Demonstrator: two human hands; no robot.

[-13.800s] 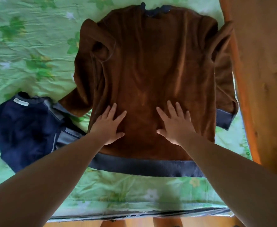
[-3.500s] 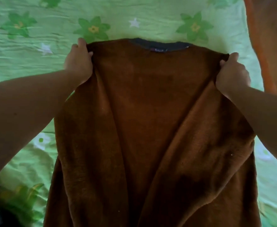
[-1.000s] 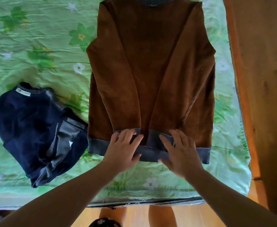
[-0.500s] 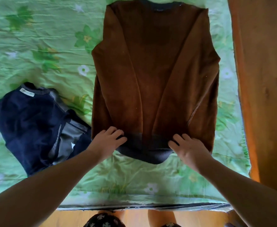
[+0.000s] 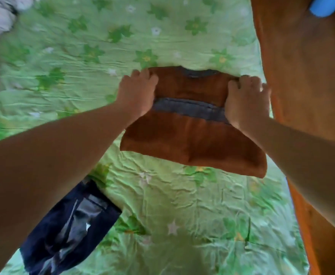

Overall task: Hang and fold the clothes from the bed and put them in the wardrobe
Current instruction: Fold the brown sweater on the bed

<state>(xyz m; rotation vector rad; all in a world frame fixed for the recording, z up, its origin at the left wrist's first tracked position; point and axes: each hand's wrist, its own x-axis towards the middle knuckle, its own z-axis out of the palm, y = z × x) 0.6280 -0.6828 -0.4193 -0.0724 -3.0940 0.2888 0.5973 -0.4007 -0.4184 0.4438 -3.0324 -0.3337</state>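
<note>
Currently left hand [image 5: 137, 94] and right hand [image 5: 246, 100] each grip, fingers curled, a side edge of the brown sweater [image 5: 192, 143], which lies doubled over on the green bed [image 5: 162, 205], grey hem band just below the collar. To fold it well, I'd say: square the hem band with the collar edge, keep both sides level, then press flat before letting go. Navy garment [image 5: 69, 227] lies apart, nearer left.

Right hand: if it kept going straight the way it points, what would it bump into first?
The right hand grips the brown sweater; just past that edge it would probably meet only the green bedsheet, though depth is unclear.
</note>
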